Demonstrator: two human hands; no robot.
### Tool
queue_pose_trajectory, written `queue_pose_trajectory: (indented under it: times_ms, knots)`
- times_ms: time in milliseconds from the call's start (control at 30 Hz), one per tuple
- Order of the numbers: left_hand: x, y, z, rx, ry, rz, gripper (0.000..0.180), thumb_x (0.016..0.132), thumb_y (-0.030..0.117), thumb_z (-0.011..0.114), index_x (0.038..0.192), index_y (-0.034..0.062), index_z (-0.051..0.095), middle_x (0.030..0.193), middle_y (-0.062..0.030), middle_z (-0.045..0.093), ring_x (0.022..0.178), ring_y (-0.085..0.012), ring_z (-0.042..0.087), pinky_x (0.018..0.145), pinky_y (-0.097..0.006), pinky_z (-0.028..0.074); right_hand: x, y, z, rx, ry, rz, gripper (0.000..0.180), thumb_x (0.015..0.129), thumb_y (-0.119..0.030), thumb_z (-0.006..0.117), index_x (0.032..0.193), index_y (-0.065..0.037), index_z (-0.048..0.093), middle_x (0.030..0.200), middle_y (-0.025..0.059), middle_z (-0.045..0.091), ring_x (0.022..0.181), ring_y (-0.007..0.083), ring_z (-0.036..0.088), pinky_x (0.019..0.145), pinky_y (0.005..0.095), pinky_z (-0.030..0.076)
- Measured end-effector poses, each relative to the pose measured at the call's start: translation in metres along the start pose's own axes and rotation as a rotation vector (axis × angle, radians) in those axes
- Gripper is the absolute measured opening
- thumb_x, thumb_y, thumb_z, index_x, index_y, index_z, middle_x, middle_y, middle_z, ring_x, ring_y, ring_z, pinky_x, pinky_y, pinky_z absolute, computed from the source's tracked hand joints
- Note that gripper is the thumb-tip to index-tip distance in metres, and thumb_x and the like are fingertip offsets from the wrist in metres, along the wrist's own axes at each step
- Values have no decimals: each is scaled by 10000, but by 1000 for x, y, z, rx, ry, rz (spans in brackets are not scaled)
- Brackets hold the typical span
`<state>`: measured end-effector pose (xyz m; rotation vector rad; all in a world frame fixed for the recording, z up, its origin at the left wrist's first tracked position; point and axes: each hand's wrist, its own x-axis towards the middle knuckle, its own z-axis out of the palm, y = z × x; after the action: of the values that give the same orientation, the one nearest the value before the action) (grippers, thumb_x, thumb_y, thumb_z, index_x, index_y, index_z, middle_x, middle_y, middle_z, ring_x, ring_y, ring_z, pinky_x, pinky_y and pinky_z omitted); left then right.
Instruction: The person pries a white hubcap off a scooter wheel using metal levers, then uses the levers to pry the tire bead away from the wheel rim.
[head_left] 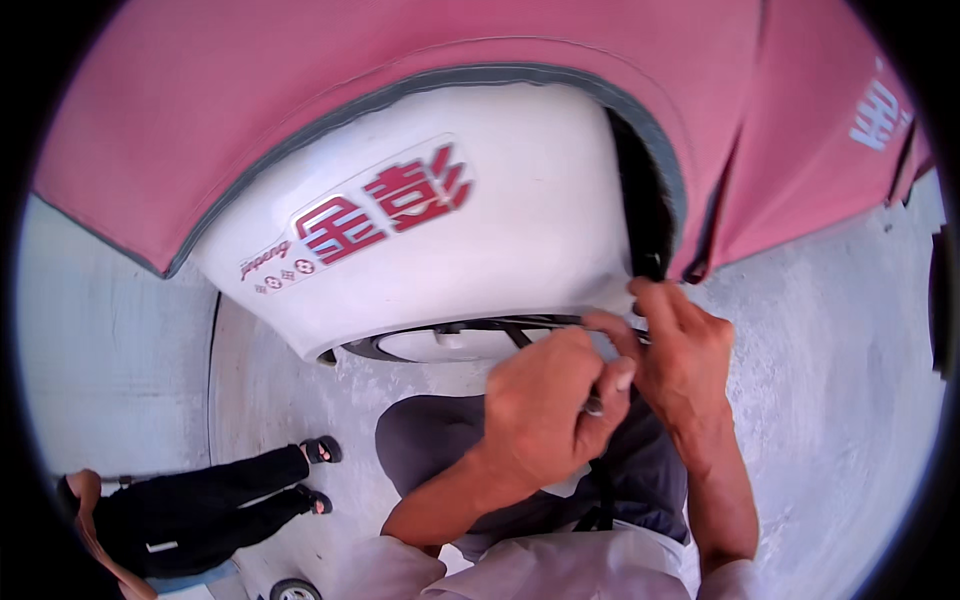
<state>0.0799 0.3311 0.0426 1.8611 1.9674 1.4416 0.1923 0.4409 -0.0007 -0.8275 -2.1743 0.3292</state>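
Note:
A white body panel (470, 225) with large red lettering curves in front of me, beneath a pink fabric cover (420, 40) with a grey edge. My left hand (545, 410) is closed in a fist just below the panel's lower right corner. A small metal tool end (593, 405) shows beside its thumb; the rest is hidden in the fist. My right hand (685, 350) is bent at the same corner, fingertips against the panel's edge near a dark gap. Its fingers are closed, but what they pinch is hidden. The hands nearly touch.
A wheel (440, 345) shows under the panel. At lower left another person in black trousers (215, 505) and sandals is on the grey concrete floor (820, 400). A small wheel (295, 590) sits at the bottom edge. My bent knees (430, 440) are below my hands.

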Motion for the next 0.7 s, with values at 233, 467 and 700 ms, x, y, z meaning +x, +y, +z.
queue_pose_trajectory:
  times_ms: [233,467,700]
  knots:
    - [-8,-4,-5,-33,59,-113,179,956,65,683,850,5,552,655,-76,509,512,-177,484,474,-313,389,-14,42,-36,16,-408,-174,175,850,-206,739,815,-113,595,689,37,552,609,233,647,489,387,461]
    - [-5,-5,-14,-159,239,-191,316,1079,245,518,866,63,372,595,-40,410,488,-96,343,435,-257,276,-95,59,-54,30,-465,233,122,874,-179,751,933,-111,670,681,45,532,555,250,613,472,387,454]
    - [1,-21,-41,-229,377,-184,310,1073,244,503,860,81,350,503,-25,306,378,-99,247,353,-270,209,-128,41,-31,-31,-477,304,155,894,-149,720,1034,-90,694,699,55,543,522,260,610,432,383,441]
